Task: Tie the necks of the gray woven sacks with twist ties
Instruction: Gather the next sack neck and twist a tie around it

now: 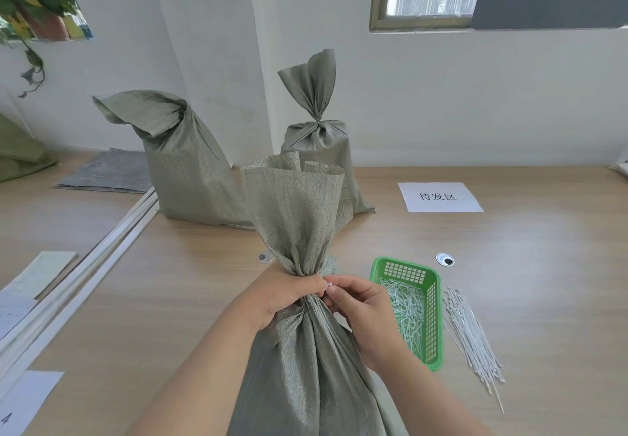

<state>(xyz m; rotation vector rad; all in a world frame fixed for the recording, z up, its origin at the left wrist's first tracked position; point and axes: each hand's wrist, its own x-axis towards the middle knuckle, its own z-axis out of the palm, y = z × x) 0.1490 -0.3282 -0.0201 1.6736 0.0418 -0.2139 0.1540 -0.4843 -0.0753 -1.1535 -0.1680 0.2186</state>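
Note:
A gray woven sack (306, 361) stands upright right in front of me, its neck gathered and its open top (292, 204) flaring above. My left hand (282, 296) is clenched around the gathered neck. My right hand (353, 303) pinches a small white twist tie end (329, 285) against the neck, just right of my left fingers. Farther back stand two more gray sacks: one (316, 150) with a cinched neck, and one (183, 164) with its top folded over loosely.
A green plastic basket (431, 299) with white ties in it sits to the right of the sack, and a loose bundle of white ties (472, 333) lies beside it. A white paper label (440, 197) lies farther back. White strips (85, 279) and papers lie at the left.

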